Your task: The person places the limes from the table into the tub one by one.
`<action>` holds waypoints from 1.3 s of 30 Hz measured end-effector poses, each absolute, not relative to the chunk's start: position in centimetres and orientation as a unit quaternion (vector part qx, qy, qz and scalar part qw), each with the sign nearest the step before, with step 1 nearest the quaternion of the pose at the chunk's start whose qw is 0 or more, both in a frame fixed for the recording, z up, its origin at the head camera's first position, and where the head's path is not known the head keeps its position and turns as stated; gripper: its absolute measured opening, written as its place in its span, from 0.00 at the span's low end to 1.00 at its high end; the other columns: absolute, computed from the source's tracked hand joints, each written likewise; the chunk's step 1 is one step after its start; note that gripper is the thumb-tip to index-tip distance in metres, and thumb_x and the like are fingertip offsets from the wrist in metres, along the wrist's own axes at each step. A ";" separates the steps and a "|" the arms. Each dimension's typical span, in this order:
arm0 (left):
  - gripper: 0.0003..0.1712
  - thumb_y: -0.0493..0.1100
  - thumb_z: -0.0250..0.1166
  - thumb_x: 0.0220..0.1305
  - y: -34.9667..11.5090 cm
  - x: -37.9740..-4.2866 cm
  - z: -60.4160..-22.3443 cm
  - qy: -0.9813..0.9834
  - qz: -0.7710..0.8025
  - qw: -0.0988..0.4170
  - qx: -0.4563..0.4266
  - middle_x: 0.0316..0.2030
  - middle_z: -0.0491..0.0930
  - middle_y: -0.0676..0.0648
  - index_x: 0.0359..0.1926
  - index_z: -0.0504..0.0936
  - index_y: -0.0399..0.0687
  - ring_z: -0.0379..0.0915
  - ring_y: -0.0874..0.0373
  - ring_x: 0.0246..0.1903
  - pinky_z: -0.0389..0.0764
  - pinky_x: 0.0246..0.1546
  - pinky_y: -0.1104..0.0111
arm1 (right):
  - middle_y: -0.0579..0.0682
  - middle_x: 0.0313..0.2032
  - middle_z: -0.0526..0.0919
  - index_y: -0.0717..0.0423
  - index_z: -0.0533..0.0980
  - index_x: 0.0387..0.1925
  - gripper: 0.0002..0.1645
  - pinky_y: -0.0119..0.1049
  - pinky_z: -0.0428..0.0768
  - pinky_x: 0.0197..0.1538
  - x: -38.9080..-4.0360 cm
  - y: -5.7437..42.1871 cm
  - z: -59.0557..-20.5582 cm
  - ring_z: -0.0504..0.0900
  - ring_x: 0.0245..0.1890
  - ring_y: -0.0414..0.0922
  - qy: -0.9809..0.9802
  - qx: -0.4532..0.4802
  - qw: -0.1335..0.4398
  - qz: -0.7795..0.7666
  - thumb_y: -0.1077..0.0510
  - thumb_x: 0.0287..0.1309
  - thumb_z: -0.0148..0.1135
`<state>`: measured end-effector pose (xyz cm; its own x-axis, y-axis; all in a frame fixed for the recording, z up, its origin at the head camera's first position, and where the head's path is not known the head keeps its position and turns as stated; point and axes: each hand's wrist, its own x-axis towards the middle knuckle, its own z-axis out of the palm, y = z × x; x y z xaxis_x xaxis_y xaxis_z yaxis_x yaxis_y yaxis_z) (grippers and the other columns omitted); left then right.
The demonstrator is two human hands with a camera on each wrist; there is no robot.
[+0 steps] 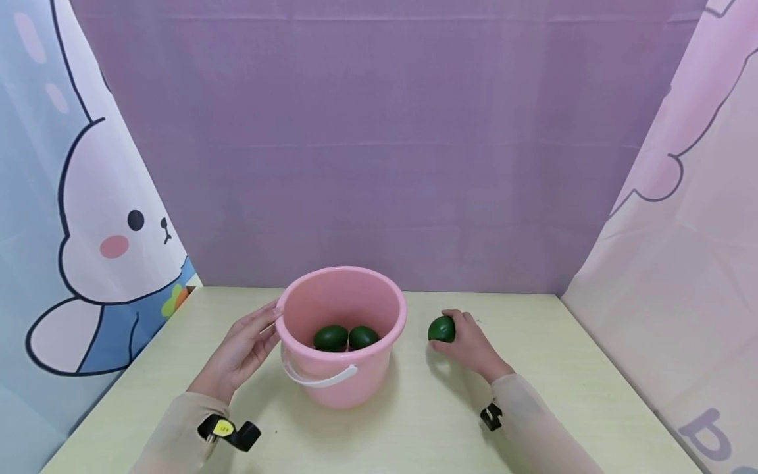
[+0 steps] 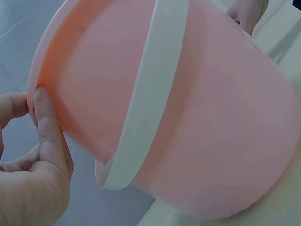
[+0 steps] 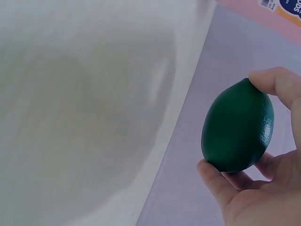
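Observation:
A pink bucket (image 1: 343, 382) with a white handle (image 1: 320, 380) stands on the table, the handle hanging down its near side. Two dark green limes (image 1: 331, 338) lie side by side inside. My left hand (image 1: 239, 352) pinches the rim at the bucket's left; in the left wrist view the rim sits between thumb and fingers (image 2: 45, 127). To the right of the bucket, my right hand (image 1: 470, 345) holds another green lime (image 3: 237, 127) by its two ends, between thumb and fingertips. The right wrist view shows this lime whole, its pointed tip up.
The pale wooden table (image 1: 592, 408) runs back to a purple cloth wall (image 1: 379, 145). Printed cloths with a cartoon rabbit (image 1: 112, 230) on the left and pink shapes on the right flank it. A label (image 3: 282, 5) on the bucket shows in the right wrist view.

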<state>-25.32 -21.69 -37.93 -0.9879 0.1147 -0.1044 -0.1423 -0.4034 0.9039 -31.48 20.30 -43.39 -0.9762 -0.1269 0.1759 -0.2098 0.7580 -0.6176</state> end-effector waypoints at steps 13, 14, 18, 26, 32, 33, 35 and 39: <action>0.32 0.47 0.65 0.71 -21.7 -25.4 -37.9 0.543 0.836 0.076 -0.013 0.59 0.75 0.51 0.72 0.68 0.49 0.77 0.61 0.53 0.78 0.56 0.73 | 0.65 0.56 0.71 0.62 0.66 0.68 0.45 0.52 0.83 0.51 -30.9 19.9 -42.3 0.76 0.50 0.57 -0.924 0.118 0.107 0.346 0.52 0.53 0.75; 0.32 0.47 0.65 0.71 -21.7 -25.4 -37.9 0.542 0.837 0.077 -0.012 0.59 0.75 0.52 0.72 0.68 0.49 0.77 0.61 0.53 0.78 0.56 0.73 | 0.65 0.56 0.71 0.62 0.65 0.68 0.45 0.52 0.83 0.51 -30.9 19.9 -42.2 0.76 0.50 0.57 -0.924 0.121 0.109 0.347 0.52 0.53 0.75; 0.31 0.46 0.65 0.71 -21.7 -25.4 -37.9 0.537 0.840 0.078 -0.011 0.59 0.75 0.52 0.72 0.69 0.49 0.77 0.61 0.53 0.78 0.56 0.73 | 0.64 0.58 0.70 0.60 0.65 0.69 0.45 0.51 0.82 0.52 -30.7 19.8 -42.0 0.76 0.51 0.55 -0.920 0.129 0.114 0.351 0.51 0.53 0.74; 0.33 0.47 0.65 0.71 -21.6 -25.3 -37.8 0.544 0.835 0.076 -0.017 0.58 0.76 0.52 0.73 0.67 0.49 0.77 0.60 0.54 0.78 0.56 0.72 | 0.64 0.59 0.70 0.61 0.64 0.70 0.46 0.52 0.82 0.53 -30.4 19.6 -41.4 0.76 0.52 0.55 -0.910 0.158 0.140 0.357 0.53 0.54 0.74; 0.32 0.47 0.65 0.71 -21.5 -25.2 -37.7 0.545 0.835 0.074 -0.018 0.58 0.76 0.53 0.72 0.68 0.49 0.77 0.60 0.54 0.78 0.56 0.72 | 0.63 0.59 0.71 0.61 0.65 0.69 0.45 0.52 0.81 0.54 -30.2 19.4 -40.9 0.75 0.52 0.55 -0.907 0.165 0.155 0.355 0.53 0.52 0.75; 0.32 0.47 0.65 0.71 -21.5 -25.2 -37.7 0.546 0.835 0.074 -0.018 0.58 0.77 0.53 0.72 0.68 0.49 0.77 0.60 0.54 0.78 0.56 0.72 | 0.63 0.59 0.71 0.61 0.65 0.69 0.45 0.52 0.81 0.54 -30.1 19.3 -40.8 0.75 0.52 0.55 -0.906 0.166 0.158 0.355 0.54 0.52 0.75; 0.32 0.47 0.65 0.71 -21.5 -25.2 -37.7 0.547 0.834 0.073 -0.018 0.58 0.77 0.53 0.72 0.68 0.49 0.77 0.60 0.54 0.78 0.56 0.72 | 0.63 0.59 0.71 0.62 0.65 0.69 0.45 0.51 0.81 0.54 -30.1 19.3 -40.7 0.75 0.52 0.55 -0.905 0.169 0.162 0.355 0.54 0.52 0.75; 0.33 0.48 0.65 0.71 -21.5 -25.2 -37.7 0.549 0.832 0.074 -0.020 0.58 0.76 0.53 0.73 0.67 0.49 0.77 0.60 0.54 0.78 0.56 0.72 | 0.63 0.59 0.71 0.63 0.65 0.68 0.45 0.51 0.81 0.54 -29.9 19.2 -40.5 0.75 0.53 0.54 -0.903 0.173 0.167 0.355 0.55 0.52 0.75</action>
<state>-25.17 -21.55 -37.71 -0.9882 0.1012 -0.1149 -0.1454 -0.3861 0.9109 -29.93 19.15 -40.51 -0.8845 -0.1945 0.4241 -0.4312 0.6879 -0.5838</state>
